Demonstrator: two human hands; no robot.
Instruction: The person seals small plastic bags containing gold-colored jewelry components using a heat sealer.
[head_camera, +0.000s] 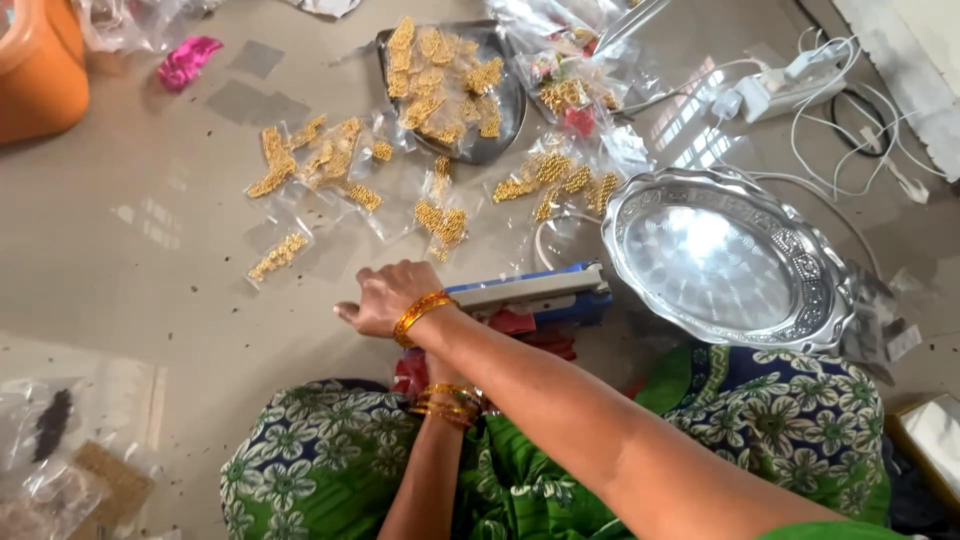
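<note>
Gold-bangled right hand (385, 298), fingers curled, pressing the blue-white sealer (535, 292) near me; left hand (432, 372) hidden underneath, grip indeterminable; sealed bead packets (300, 160) spread far left.

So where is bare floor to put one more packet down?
Bare floor lies left of the gold packets, between the orange tub and the right hand. It is crowded from the dark tray down to the sealer and silver plate.
</note>
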